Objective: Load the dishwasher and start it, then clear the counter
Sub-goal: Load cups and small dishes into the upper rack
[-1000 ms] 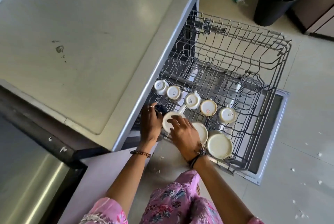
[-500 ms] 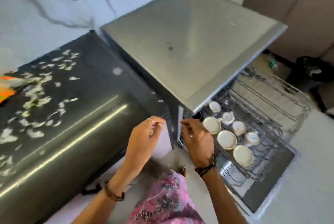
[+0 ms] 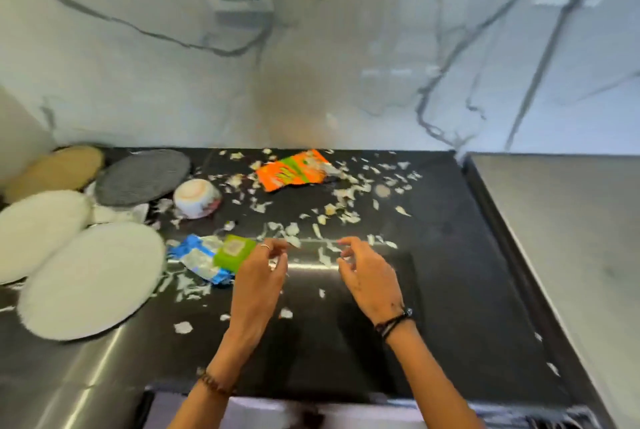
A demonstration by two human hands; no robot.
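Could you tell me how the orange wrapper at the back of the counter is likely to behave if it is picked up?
The orange wrapper looks crumpled and torn open, so it is probably floppy and very light. Its surface looks glossy, so it may slip from a loose pinch. Pale scraps lie on and around it, and some would likely fall off as it rises.

Black counter (image 3: 433, 290) is showing a glossy, polished stone-like face, reflecting light in streaks; wall (image 3: 346, 65) behind is looking like smooth veined marble. Far-left round mats (image 3: 142, 177) are appearing woven and matt, the white plates (image 3: 90, 276) smooth. Crinkled foil-like wrappers (image 3: 294, 170) are glinting; the grey top (image 3: 571, 238) at right is reading as brushed metal.
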